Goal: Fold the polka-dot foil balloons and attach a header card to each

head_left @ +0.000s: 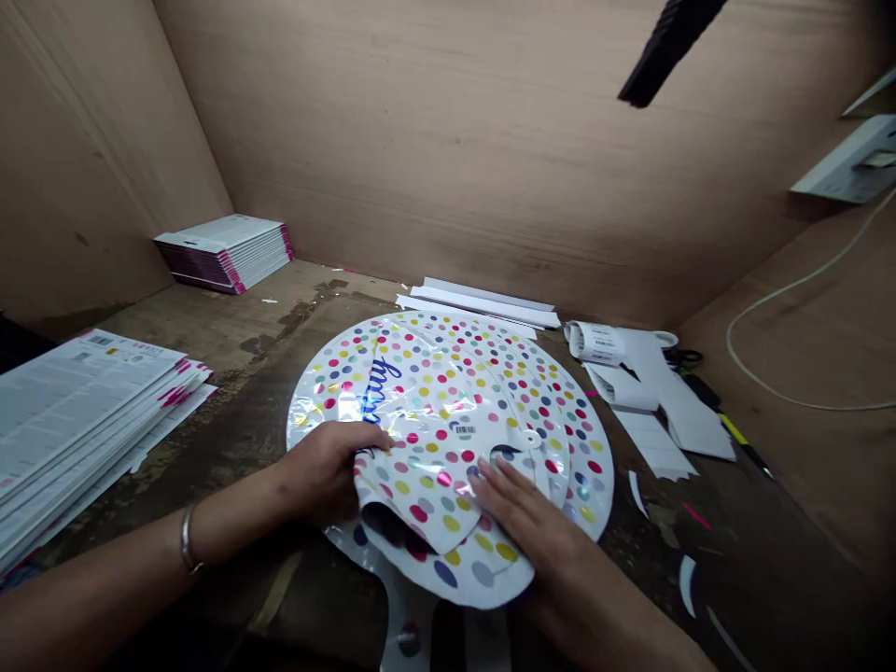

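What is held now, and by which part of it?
A folded polka-dot foil balloon: the left grip holds its left edge; the right grip lies fingers-down on top.

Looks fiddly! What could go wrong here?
The folded dotted sheet might crease crookedly or spring open: its near edge curls up between the left hand and the right hand.

The round dotted sheets underneath look glossy and overlap, so they could slide under the pressing right hand.

The near stack of cards has uneven edges and might slip if the left arm brushed it.
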The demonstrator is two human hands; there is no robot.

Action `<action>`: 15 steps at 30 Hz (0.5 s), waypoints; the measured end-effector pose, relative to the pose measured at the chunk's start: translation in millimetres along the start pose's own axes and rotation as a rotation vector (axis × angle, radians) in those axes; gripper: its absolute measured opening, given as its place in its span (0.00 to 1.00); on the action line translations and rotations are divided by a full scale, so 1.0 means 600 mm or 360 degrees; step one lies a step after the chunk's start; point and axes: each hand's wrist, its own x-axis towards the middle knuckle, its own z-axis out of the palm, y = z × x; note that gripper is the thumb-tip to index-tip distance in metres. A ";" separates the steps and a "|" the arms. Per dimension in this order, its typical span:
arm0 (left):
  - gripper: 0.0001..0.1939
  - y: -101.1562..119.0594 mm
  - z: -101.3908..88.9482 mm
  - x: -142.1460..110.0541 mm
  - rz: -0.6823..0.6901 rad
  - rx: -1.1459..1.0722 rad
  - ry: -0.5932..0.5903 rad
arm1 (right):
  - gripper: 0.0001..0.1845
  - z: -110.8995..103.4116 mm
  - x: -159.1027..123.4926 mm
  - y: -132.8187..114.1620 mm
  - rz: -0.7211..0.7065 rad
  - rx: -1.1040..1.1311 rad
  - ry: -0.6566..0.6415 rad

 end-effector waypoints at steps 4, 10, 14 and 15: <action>0.13 -0.014 -0.015 -0.035 0.0152 -0.0043 -0.0078 | 0.25 0.027 0.001 0.054 0.0115 -0.0176 0.0158; 0.12 -0.046 -0.008 -0.056 0.0418 0.0061 0.0000 | 0.28 0.030 0.011 0.043 -0.0098 -0.0380 0.0423; 0.11 -0.046 -0.010 -0.061 0.0462 0.0095 -0.0033 | 0.29 0.032 0.031 0.041 -0.0145 -0.0189 0.0180; 0.11 -0.044 -0.012 -0.061 0.0461 0.0080 -0.0036 | 0.28 0.033 0.035 0.045 -0.0124 -0.0121 0.0167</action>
